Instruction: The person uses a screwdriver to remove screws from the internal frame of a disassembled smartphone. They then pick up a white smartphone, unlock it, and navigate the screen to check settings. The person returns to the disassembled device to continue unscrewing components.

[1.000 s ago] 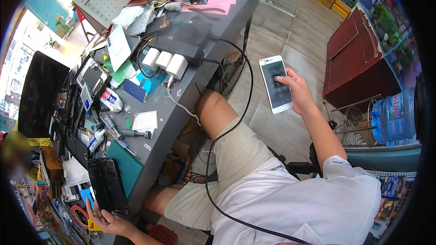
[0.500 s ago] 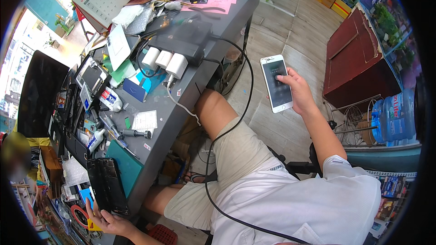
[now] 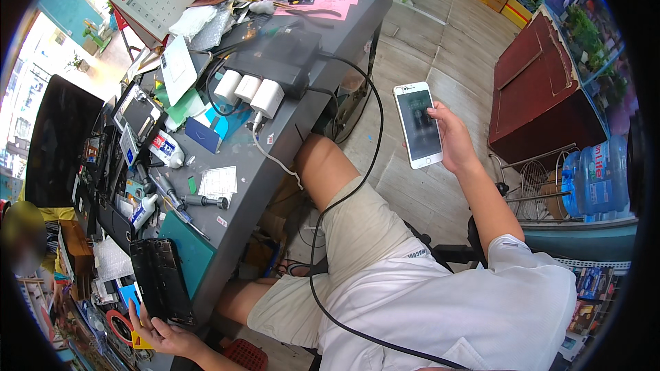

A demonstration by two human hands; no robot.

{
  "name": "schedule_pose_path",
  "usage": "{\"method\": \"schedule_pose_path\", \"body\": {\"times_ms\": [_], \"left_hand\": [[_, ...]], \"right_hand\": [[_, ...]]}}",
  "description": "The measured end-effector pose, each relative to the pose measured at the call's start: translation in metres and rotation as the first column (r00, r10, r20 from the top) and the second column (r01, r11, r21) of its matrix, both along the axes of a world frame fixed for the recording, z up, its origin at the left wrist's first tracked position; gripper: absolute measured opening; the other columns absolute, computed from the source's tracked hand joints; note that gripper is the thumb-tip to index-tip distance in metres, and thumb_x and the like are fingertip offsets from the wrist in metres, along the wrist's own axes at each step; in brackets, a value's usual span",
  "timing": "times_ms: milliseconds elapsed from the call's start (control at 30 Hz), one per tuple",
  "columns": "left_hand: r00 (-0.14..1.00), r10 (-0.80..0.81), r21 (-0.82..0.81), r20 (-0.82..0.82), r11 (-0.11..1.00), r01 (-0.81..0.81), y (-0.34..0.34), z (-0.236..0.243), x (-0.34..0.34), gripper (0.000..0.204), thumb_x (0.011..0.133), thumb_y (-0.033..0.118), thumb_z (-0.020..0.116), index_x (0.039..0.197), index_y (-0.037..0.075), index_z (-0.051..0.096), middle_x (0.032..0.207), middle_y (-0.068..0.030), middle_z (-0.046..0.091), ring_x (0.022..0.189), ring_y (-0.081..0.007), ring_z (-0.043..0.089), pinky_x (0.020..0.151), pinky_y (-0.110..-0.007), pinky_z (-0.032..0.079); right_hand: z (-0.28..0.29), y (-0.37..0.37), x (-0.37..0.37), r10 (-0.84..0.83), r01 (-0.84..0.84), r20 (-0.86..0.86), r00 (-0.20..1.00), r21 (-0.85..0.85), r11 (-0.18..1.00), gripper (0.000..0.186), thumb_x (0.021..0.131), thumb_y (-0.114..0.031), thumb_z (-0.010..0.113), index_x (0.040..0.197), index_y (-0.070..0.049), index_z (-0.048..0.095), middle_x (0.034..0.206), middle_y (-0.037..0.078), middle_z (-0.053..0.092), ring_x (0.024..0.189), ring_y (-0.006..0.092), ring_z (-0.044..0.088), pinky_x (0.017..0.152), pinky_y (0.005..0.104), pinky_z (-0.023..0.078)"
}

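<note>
Right hand (image 3: 452,136) wraps white phone (image 3: 418,136), thumb (image 3: 440,113) now nearer its edge; grip of left hand (image 3: 170,339) unclear

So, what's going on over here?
A person sits beside a cluttered gray desk, holding a white-fronted smartphone out over the floor in the right hand, thumb by the screen's right edge. The left hand is loosely open at the near end of an opened black casing; whether they touch is unclear. Three white charger blocks sit further along the desk.
</note>
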State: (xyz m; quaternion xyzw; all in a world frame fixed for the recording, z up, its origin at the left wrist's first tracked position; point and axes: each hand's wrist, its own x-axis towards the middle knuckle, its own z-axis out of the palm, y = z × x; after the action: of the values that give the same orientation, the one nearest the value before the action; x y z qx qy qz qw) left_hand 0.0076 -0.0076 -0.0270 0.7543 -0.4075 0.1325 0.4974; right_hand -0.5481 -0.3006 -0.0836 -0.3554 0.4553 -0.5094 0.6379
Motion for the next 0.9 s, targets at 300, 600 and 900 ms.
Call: {"method": "schedule_pose_path", "body": {"times_ms": [300,600,900], "left_hand": [[1.0,-0.006,-0.015,0.027,1.0,0.007,-0.001,-0.001,0.001,0.056,0.11,0.028,0.051,0.153,-0.007,0.05,0.152,-0.0184,0.061,0.123,-0.0233,0.064,0.085,-0.027,0.047],[0.999,-0.027,-0.048,0.038,0.998,0.029,-0.006,0.001,-0.005,0.056,0.11,0.028,0.051,0.153,-0.007,0.05,0.152,-0.0178,0.061,0.122,-0.0224,0.064,0.085,-0.026,0.047],[1.0,-0.027,-0.037,0.01,0.999,0.027,-0.002,-0.001,0.0,0.056,0.11,0.03,0.051,0.152,-0.007,0.051,0.151,-0.018,0.062,0.122,-0.0224,0.064,0.083,-0.026,0.046]], "right_hand": [[0.002,-0.001,0.0,0.033,-0.033,0.034,0.999,-0.003,0.999,0.024,0.107,-0.03,0.05,0.12,-0.01,0.054,0.114,0.011,0.069,0.101,0.025,0.075,0.09,0.0532,0.065],[-0.005,-0.003,-0.004,0.034,-0.034,0.023,0.999,-0.004,0.999,0.028,0.106,-0.029,0.05,0.124,-0.008,0.053,0.116,0.012,0.069,0.102,0.0264,0.075,0.092,0.0542,0.065],[-0.006,-0.003,-0.003,0.028,-0.028,0.059,0.998,0.004,1.0,0.041,0.105,-0.023,0.045,0.139,-0.001,0.05,0.126,0.017,0.068,0.11,0.0318,0.075,0.097,0.0543,0.064]]}}
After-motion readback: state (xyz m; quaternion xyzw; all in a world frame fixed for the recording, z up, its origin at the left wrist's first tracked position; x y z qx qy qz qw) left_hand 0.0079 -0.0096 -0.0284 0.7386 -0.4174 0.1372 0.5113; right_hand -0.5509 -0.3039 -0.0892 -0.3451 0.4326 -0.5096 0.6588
